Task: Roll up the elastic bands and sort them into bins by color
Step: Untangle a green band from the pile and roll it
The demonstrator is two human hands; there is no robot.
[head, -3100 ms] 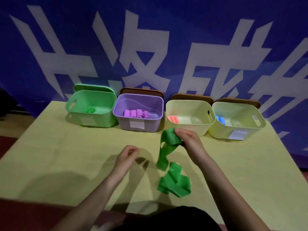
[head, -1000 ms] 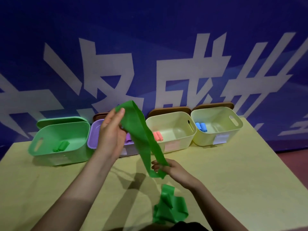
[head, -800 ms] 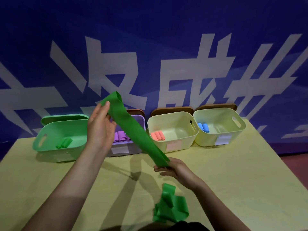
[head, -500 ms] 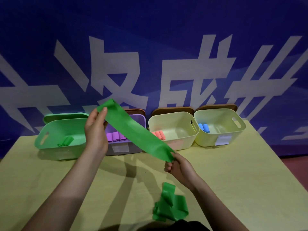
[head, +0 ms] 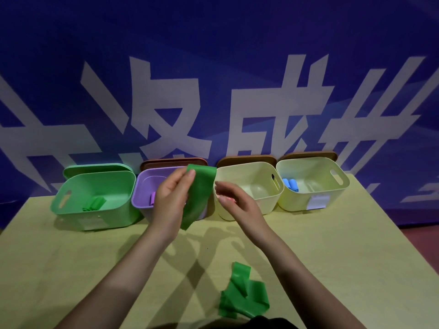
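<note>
Hands prepare a roll: left hand (head: pixel 169 200) pinches the hanging green band (head: pixel 199 195) at its top; right hand (head: pixel 234 200), loosely open at 3 o'clock, holds nothing; a square, tight first turn should help.

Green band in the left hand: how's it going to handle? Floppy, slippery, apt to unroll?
Likely floppy: the green band drapes over the left hand and hangs limp below it. Probably light and thin, since a fingertip grip holds it up. The loose pile on the table lies in soft folds, so a roll may spring open unless held. Slipperiness can't be judged.
</note>
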